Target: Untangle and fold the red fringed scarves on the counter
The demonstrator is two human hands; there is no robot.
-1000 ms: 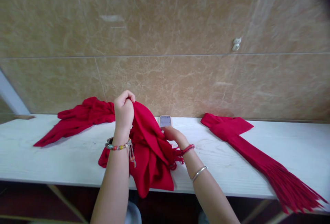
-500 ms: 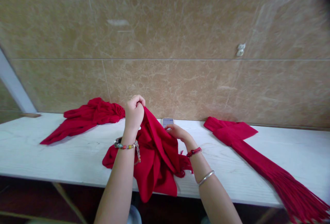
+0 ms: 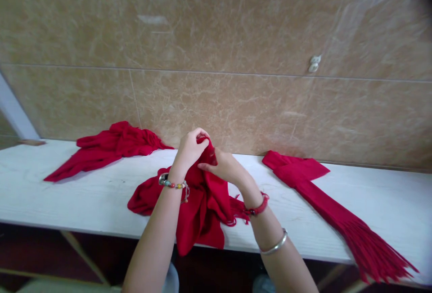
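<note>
The one view looks from the wearer's head, forward and down over both bare forearms, with the left hand (image 3: 193,149) and right hand (image 3: 227,166) near, just below its middle. It squarely faces a brown marbled tile wall (image 3: 216,27) close behind the white wood-grain tabletop (image 3: 84,203), whose front edge crosses low in view.

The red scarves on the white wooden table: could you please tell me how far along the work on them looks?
Apparently done: the right-hand red fringed scarf lies flat, crossed over itself on the white wooden table.

In hand: the middle red fringed scarf, bunched, its top pinched by the left hand, the right hand against it.

Probably left: the crumpled red cloth at far left, untouched.
</note>
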